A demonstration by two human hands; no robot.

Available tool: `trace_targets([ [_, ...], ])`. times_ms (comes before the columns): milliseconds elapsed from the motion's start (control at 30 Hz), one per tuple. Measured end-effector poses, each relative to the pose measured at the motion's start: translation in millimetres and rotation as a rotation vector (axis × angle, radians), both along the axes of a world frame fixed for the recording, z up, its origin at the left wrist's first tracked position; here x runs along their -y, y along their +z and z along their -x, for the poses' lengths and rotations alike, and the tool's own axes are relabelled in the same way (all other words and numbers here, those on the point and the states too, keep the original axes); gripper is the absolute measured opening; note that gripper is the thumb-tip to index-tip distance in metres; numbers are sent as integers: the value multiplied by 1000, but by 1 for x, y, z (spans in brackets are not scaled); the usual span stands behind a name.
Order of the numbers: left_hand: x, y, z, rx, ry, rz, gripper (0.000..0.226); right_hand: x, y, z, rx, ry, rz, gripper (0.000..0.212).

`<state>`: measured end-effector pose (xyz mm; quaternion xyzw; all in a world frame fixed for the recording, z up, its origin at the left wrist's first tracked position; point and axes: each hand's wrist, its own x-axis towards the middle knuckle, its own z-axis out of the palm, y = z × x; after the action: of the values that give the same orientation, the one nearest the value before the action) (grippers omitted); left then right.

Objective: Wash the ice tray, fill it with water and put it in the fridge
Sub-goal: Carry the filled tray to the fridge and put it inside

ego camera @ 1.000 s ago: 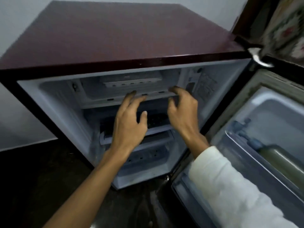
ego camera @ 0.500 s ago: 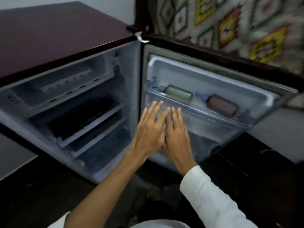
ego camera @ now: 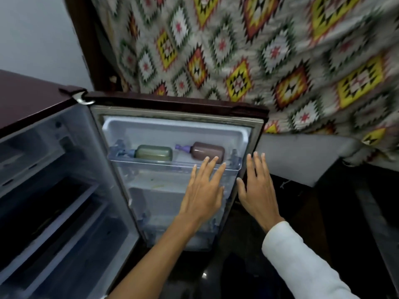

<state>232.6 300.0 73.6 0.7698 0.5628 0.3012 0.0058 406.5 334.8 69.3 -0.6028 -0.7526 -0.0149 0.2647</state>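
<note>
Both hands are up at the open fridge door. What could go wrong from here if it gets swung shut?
1. The green bottle and brown bottle lie on their sides in the door shelf; a hard swing may roll or knock them.
2. The left hand is spread in front of the fridge door's inner face, the right hand by its free edge; fingers might be caught as it closes.
3. No ice tray shows in view; check it is inside first.
</note>
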Motion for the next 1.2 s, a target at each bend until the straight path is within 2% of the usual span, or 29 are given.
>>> trace_targets([
  [67,-10,0,-18,5,-11,-7,63,-16,-1,-16,-55,-7,30,72],
  [200,-32,-7,-51,19,-45,-12,62,-52,1,-40,-347,-11,189,70],
  [467,-62,-10,-97,40,41,-68,54,-122,22,-62,-566,184,316,63],
  [600,-59,-16,-111,138,119,-94,46,-128,23,-62,-725,225,362,66],
  [833,-32,-18,-139,369,251,-68,45,-115,25,-78,-835,240,404,68],
  [967,-11,-13,-151,522,336,-55,49,-91,24,-87,-801,272,409,60],
  [1200,46,-14,-148,646,300,6,49,-27,20,-86,-822,274,369,48],
])
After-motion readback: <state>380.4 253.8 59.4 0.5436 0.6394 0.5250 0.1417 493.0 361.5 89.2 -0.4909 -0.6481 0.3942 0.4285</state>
